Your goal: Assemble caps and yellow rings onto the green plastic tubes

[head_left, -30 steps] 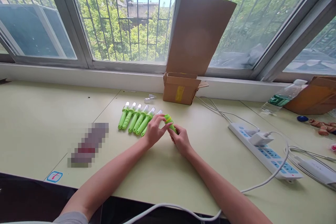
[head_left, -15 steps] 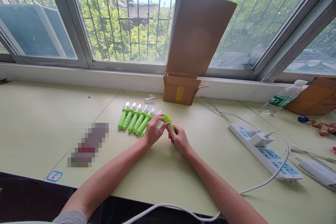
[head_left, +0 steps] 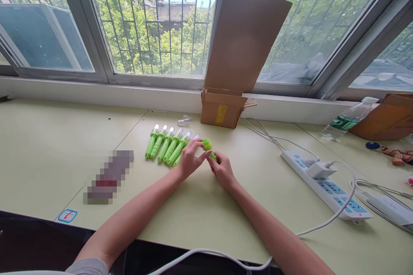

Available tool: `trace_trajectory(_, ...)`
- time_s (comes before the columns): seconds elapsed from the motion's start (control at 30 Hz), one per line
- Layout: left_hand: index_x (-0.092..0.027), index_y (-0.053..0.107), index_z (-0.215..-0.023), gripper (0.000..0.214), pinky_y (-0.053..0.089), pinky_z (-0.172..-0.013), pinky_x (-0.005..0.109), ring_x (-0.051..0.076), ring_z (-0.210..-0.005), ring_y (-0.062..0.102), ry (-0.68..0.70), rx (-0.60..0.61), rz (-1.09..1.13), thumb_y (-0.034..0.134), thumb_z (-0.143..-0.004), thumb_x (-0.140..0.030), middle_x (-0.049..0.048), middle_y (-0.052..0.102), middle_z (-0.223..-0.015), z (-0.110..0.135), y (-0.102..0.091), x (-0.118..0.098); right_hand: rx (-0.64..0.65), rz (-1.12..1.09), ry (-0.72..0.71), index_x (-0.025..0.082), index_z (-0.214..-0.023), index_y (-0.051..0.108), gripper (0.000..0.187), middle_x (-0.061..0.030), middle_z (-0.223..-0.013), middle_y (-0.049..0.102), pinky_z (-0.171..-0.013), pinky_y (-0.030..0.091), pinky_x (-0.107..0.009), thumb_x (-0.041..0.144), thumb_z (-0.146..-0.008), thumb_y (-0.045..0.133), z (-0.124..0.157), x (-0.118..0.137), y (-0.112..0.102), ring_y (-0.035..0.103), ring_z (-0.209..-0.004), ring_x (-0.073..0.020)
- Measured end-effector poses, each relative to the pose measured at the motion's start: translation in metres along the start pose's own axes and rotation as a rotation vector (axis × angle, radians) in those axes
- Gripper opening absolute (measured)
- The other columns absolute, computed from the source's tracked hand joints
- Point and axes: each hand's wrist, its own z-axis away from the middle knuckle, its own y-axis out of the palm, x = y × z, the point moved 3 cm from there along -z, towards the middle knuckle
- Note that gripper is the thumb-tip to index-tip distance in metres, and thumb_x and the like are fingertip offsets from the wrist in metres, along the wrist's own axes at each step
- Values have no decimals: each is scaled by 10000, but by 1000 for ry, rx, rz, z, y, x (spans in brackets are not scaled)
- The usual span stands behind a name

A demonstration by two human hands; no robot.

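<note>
Both my hands hold a green plastic tube (head_left: 207, 145) with a wider, yellowish ringed end, above the table. My left hand (head_left: 191, 159) pinches that wide end between thumb and fingers. Lower down, my right hand (head_left: 222, 171) is closed round the narrow part, hiding most of it. To the left lies a slanted row of several similar green tubes (head_left: 168, 146) with clear caps. The rightmost one is partly covered by my left hand. Behind the row are small clear plastic caps (head_left: 184, 120).
A small cardboard box (head_left: 222, 109) stands by the window, with a tall cardboard sheet (head_left: 248, 38) behind it. On the right are a white power strip (head_left: 325, 187) with cables and a tilted plastic bottle (head_left: 350, 118). A blurred-out object (head_left: 109, 176) lies at left.
The held tube and the fingers of my hands have shifted very slightly to the right. Both hands keep their grip, and the row of tubes stays in place.
</note>
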Motion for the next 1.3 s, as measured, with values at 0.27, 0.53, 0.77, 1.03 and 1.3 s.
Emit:
trace_trajectory(0.27, -187, 568, -902, 260, 538, -840, 347, 194, -961, 643, 8, 50, 75, 712, -743, -334, 99, 640, -1048, -3, -1, -4, 115, -204, 110, 203, -689, 452, 391, 60, -487, 416, -347, 232, -231, 561, -796, 569, 0, 1, -1, 333, -356, -76)
trace_trajectory(0.53, -185, 550, -924, 217, 540, -872, 376, 198, -1030, 630, -31, 84, 124, 675, -787, -298, 110, 636, -1104, 1, 2, 4, 158, -212, 125, 194, -780, 514, 360, 54, -533, 455, -348, 272, -226, 549, -794, 573, 0, 2, -1, 371, -365, -80)
trace_trajectory(0.77, -188, 559, -903, 184, 539, -871, 383, 206, -1022, 634, -10, 8, 21, 670, -791, -282, 109, 636, -1105, 4, 1, 1, -84, 151, -33, 197, -839, 560, 330, 29, -586, 492, -477, 348, -248, 522, -787, 580, -1, -1, -2, 423, -507, -121)
trace_trajectory(1.03, -190, 560, -913, 201, 528, -886, 376, 209, -1029, 627, 11, 41, 9, 667, -791, -309, 104, 629, -1095, 1, 3, -3, -43, 51, -5, 205, -701, 489, 336, 61, -525, 379, -443, 267, -243, 515, -775, 595, -3, -4, -4, 328, -475, -98)
trace_trajectory(1.3, -191, 564, -924, 210, 527, -878, 365, 201, -1013, 630, 5, 56, 38, 668, -791, -314, 101, 624, -1094, 0, 3, -4, 102, -207, 108, 206, -708, 465, 362, 73, -489, 406, -353, 236, -233, 527, -736, 631, -2, 0, -1, 322, -363, -71)
